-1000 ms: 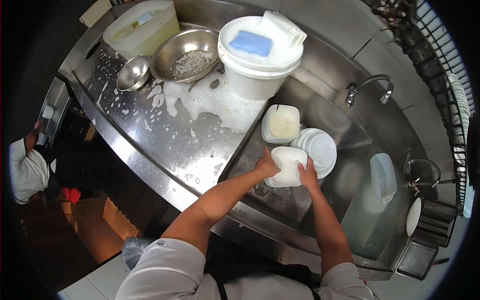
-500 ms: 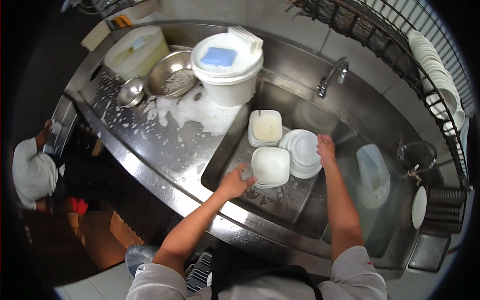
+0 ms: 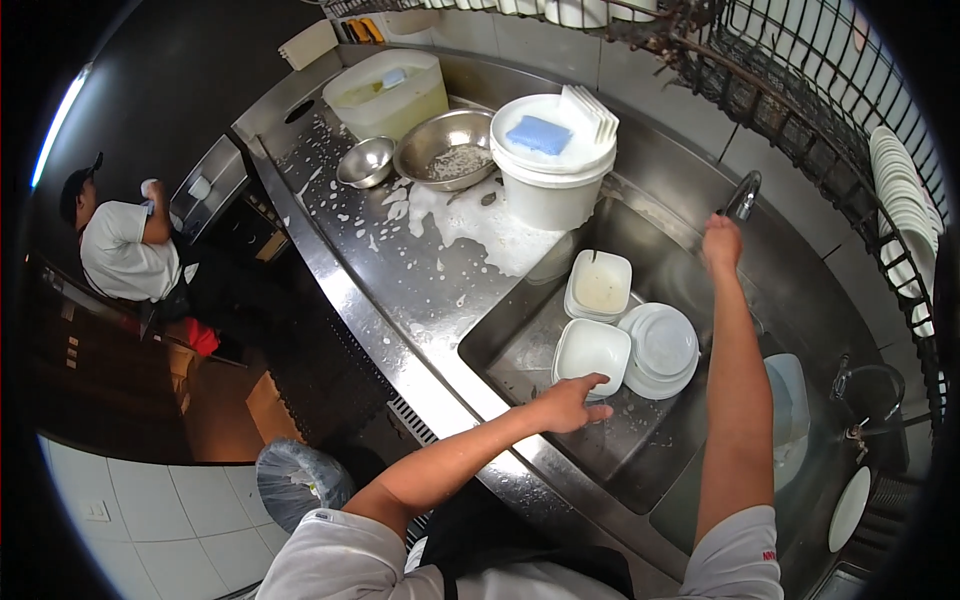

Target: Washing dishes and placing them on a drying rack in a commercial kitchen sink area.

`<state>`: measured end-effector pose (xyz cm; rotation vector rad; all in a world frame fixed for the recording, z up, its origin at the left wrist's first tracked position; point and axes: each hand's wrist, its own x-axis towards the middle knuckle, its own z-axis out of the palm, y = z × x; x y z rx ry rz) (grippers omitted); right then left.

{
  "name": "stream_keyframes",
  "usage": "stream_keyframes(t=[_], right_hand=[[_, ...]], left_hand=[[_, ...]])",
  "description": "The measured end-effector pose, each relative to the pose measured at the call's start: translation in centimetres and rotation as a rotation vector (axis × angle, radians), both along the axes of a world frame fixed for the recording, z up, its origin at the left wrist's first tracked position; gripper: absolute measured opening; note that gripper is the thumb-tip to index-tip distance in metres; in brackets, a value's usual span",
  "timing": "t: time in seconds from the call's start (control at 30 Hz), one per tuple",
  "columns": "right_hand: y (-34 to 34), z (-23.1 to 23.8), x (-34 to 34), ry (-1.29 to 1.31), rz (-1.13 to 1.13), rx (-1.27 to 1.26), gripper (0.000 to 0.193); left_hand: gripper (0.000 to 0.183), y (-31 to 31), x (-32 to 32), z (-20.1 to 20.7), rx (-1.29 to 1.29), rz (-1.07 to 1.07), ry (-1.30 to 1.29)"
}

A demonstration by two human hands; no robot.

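Observation:
My right hand [image 3: 722, 243] is closed at the base of the metal faucet [image 3: 745, 192] behind the sink, covering that base. My left hand [image 3: 572, 403] is open, index finger stretched over the near edge of a stack of white square bowls [image 3: 590, 350]. Whether it touches the rim I cannot tell. Just behind stands another stack of square bowls [image 3: 602, 280], its top one with some pale liquid and a utensil handle at the rim. Round white dishes [image 3: 665, 342] are piled to the right. All these stand in the metal sink basin [image 3: 520, 350].
Left of the basin, the wet, foamy counter [image 3: 400, 280] holds a lidded white bucket [image 3: 550, 185] with a blue sponge [image 3: 540, 134], metal bowls [image 3: 445, 150] and a plastic tub [image 3: 390, 90]. A water-filled basin with a clear container [image 3: 788, 400] lies right. A wire rack [image 3: 780, 90] overhangs. A co-worker [image 3: 130, 240] stands far left.
My right hand has gone from beside the round dishes to the faucet. My left hand has shifted from the bowls' left side to their near edge. The view has turned left.

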<state>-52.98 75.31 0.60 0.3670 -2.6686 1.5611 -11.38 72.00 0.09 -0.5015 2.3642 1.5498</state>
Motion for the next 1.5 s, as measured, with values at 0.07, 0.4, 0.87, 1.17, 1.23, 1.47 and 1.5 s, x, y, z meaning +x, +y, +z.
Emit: stream_keyframes(t=[0.07,0.4,0.87,1.17,1.23,1.47,1.5], right_hand=[[1.7,-1.2,-0.2,-0.268,-0.011,-0.386,0.018],[8.0,-6.3,13.2,-0.678,0.049,-0.725,0.029],[5.7,-10.3,21.7,-0.865,-0.559,-0.632,0.024],[5.6,2.6,9.6,-0.323,-0.196,-0.436,0.019],[3.5,3.0,7.7,-0.325,-0.233,-0.601,0.016],[3.1,1.6,8.5,-0.277,-0.078,-0.499,0.054],[4.2,1.6,9.3,-0.367,-0.136,-0.454,0.053]], left_hand=[[0.069,-0.1,-0.2,0.4,0.058,-0.014,0.011],[0.071,-9.8,1.3,0.4,0.336,0.393,0.369],[0.025,-40.6,6.3,2.9,0.65,0.971,0.599],[0.042,-19.8,4.8,0.9,0.863,0.547,0.023],[0.048,-16.2,4.0,0.9,0.899,0.452,0.003],[0.064,-9.4,2.2,-0.3,0.806,0.476,0.009],[0.07,-8.7,2.0,-1.2,0.705,0.504,-0.044]])
